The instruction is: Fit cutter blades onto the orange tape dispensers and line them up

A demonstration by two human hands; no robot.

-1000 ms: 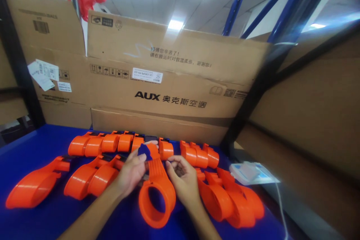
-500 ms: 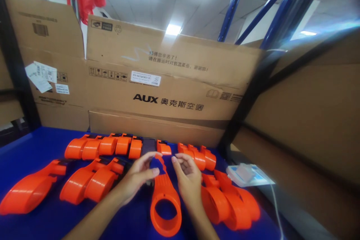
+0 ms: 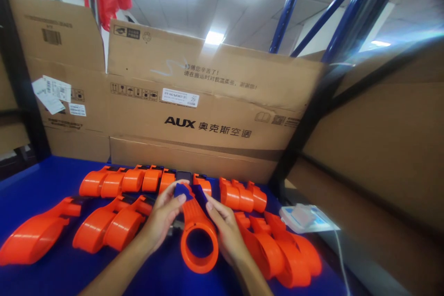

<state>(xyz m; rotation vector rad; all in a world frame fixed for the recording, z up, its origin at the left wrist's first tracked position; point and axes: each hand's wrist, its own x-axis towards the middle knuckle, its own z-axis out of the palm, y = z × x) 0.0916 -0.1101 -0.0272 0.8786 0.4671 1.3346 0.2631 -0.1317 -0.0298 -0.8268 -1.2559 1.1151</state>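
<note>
Leftmost, ring-ended orange pieces (image 3: 38, 233) lie on the blue tabletop (image 3: 24, 182). Left hand (image 3: 162, 217): thumb and fingers pinching the upper end of an orange holder (image 3: 193, 215), where a blue patch (image 3: 183, 190) shows beside the thumb. Holder lies between the hands, tilted, ring toward the viewer. Right hand (image 3: 225, 224): thumb and fingers closed on the edge of a dark blue strip (image 3: 200, 196) beside the holder's neck; exact contact partly hidden. Farther right, more orange rings (image 3: 293, 263) overlap; beyond them, a white-and-blue pack (image 3: 291, 223), contents unclear. Versus half a second earlier: strip now visible at the right fingertips, which stood apart from the holder then; ring shifted slightly left and up.
</note>
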